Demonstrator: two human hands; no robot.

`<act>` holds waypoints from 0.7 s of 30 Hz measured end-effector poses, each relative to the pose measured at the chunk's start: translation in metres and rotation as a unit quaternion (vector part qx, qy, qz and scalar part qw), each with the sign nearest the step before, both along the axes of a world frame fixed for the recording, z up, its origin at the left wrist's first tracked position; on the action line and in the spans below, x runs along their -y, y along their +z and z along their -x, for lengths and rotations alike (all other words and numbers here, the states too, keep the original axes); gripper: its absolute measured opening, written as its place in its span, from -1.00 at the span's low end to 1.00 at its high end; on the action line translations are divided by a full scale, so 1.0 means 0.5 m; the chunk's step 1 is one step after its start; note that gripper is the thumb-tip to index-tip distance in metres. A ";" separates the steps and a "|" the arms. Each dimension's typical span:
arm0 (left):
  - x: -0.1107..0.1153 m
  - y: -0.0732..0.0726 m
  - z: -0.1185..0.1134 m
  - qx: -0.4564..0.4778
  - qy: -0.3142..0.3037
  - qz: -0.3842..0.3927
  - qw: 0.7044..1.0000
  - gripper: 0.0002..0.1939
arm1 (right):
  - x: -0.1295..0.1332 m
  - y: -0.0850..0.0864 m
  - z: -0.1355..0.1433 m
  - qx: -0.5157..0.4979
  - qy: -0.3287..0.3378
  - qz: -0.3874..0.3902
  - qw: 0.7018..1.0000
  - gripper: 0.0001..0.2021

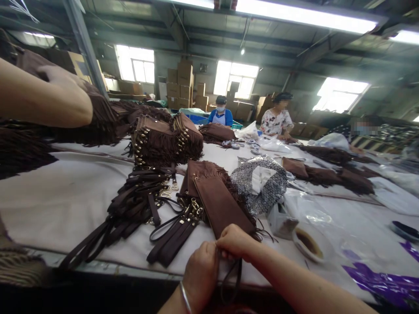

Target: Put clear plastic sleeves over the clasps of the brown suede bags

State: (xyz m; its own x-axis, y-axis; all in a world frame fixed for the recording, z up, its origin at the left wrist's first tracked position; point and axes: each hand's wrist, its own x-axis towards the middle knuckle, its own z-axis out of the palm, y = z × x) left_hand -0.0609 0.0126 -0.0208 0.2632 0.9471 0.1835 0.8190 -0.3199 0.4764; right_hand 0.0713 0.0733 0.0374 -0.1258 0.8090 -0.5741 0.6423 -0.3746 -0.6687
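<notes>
A flat brown pouch (221, 203) lies slanting on a stack of fringed brown bags, its near corner at my hands. My left hand (201, 270), with a silver bangle at the wrist, is closed at the table's front edge. Touching it, my right hand (234, 241) pinches at that corner; the small part between the fingers is hidden. A thin dark strap loop (231, 281) hangs below my hands. Left of the pouch lie dark wrist straps (175, 237) with gold clasps, and a larger strap pile (131, 205) is farther left.
Another person's arm (49, 93) reaches in at the left over fringed bags. Stacked bags with gold clasps (157, 139) stand behind the straps. To the right are a speckled bag (262, 183), a tape roll (307, 244) and purple plastic (379, 281). People sit across the white table (78, 200).
</notes>
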 end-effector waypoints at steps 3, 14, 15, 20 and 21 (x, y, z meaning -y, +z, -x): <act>-0.006 0.008 0.002 0.013 0.002 0.022 1.000 -0.72 | 0.015 -0.007 -0.015 -0.032 -0.005 -0.004 0.999 -0.81; -0.038 0.073 0.008 0.203 0.013 0.216 0.955 -0.71 | 0.079 -0.044 -0.014 -0.056 -0.126 -0.148 0.979 -0.78; -0.038 0.074 0.006 0.225 0.018 0.233 0.946 -0.71 | 0.086 -0.049 -0.015 -0.059 -0.125 -0.171 0.975 -0.79; -0.027 0.079 -0.007 0.404 0.060 0.378 0.831 -0.77 | 0.110 -0.060 -0.021 -0.045 -0.115 -0.227 0.966 -0.79; -0.025 0.080 -0.010 0.423 0.065 0.402 0.810 -0.77 | 0.112 -0.061 -0.022 -0.041 -0.112 -0.234 0.965 -0.79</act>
State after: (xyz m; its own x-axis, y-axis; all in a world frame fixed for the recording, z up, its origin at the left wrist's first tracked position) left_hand -0.0559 0.0253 0.0194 0.2539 0.8600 -0.4427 0.0922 0.4341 0.8962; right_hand 0.0821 0.0174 0.0066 0.0525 0.9893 -0.1359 0.5183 -0.1433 -0.8431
